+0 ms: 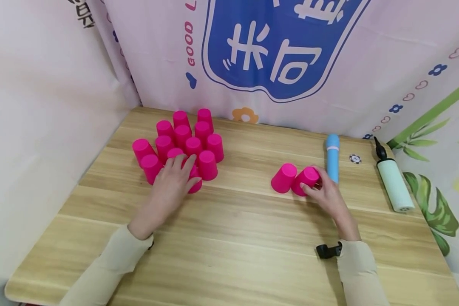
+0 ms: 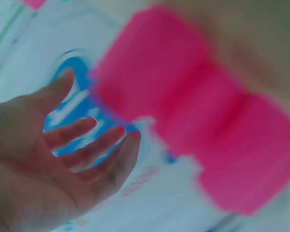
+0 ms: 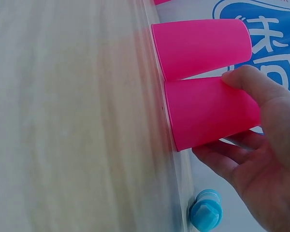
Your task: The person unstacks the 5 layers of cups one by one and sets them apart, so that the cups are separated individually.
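Note:
On the left of the head view stands a cluster of several upside-down pink cups. My left hand reaches over the front of that cluster. Blurred in the left wrist view, its thumb and fingers are spread and relaxed beside pink cups, with nothing between them. To the right, two more pink cups stand upside down side by side. My right hand grips the right one, a pink cup, thumb on one side and fingers on the other. Its neighbour, another pink cup, stands right beside it, untouched by the hand.
A light-blue microphone-shaped thing lies behind the right hand. Farther right are a small round chip and a pale green hand pump with a black nozzle. A printed curtain hangs behind the wooden table.

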The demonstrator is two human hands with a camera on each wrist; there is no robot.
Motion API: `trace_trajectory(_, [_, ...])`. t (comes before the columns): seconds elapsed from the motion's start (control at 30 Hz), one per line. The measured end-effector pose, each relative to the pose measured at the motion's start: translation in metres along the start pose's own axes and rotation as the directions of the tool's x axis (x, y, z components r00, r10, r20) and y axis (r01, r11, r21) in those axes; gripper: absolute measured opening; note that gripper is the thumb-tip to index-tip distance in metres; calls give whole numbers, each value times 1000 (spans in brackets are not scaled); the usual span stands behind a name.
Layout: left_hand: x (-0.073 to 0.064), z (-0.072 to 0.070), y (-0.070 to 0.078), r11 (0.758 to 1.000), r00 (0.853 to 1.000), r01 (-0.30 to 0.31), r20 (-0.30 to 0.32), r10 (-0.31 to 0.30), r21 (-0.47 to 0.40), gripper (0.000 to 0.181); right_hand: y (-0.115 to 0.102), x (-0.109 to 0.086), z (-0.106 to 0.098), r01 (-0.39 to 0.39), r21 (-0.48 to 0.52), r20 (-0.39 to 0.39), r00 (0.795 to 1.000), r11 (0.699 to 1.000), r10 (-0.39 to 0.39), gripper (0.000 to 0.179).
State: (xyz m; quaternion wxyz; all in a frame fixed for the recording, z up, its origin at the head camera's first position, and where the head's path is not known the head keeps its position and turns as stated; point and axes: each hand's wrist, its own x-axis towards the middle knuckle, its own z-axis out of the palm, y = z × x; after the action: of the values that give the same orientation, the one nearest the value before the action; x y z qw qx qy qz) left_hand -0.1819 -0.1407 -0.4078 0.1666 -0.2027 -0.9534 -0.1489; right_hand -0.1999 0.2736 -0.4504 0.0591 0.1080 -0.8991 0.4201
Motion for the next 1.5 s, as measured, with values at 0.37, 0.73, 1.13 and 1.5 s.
trace_trajectory(0.37, [64, 44, 118, 897, 937, -249, 145, 319, -365, 61, -4, 4, 7, 17, 64, 12, 1000, 998, -17, 55])
trace_trajectory(0.73, [95, 115, 136, 933, 939, -124, 264, 220, -336, 52, 29, 11, 25, -10, 106, 40, 999, 994, 6, 60])
trace_trajectory(1.13, [56, 78, 111, 909, 974, -47, 184, 134, -415, 59, -16, -1, 10, -39, 63, 40, 999, 997, 36, 55])
trace_trajectory(1.5, [-46, 0, 10, 894, 987, -11, -149, -62, -448, 56, -20, -3, -1, -54, 25, 23, 998, 998, 54, 55])
